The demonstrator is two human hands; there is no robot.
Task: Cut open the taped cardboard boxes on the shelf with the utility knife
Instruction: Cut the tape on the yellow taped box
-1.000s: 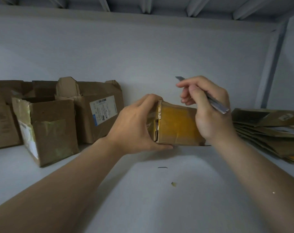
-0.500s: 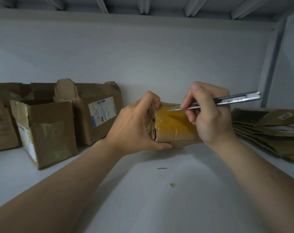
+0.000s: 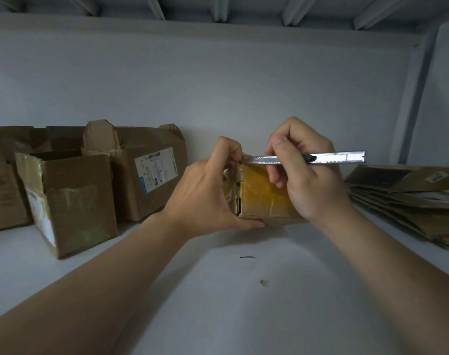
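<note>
Closest to me, two bare arms reach in from the bottom corners, both cut off by the edge. Under them is the white shelf point(image 3: 218, 316), with a small dark scrap point(image 3: 247, 257) and a tiny green bit point(image 3: 263, 282) on it; I cannot tell what they are. Farther in, the left hand point(image 3: 208, 190) wraps the left end of a small box point(image 3: 262, 196) that sits on the shelf. Its thumb is at the bottom edge and its fingers curl over the top corner, so its grip is tight on the box. Shiny yellow tape covers the box front. The right hand point(image 3: 308, 175) has its grip closed round a silver utility knife point(image 3: 328, 158), which lies level along the top edge of the box. Its tip is by the left fingers, but the blade is too small to see well. The right hand hides the right side of the box. Behind, on the left, stand an open box point(image 3: 72, 201), a labelled box point(image 3: 151, 190) with blurry words, and another box point(image 3: 3, 190) cut off by the edge. On the right lies a pile of flat cardboard point(image 3: 408, 201), also cut off.
</note>
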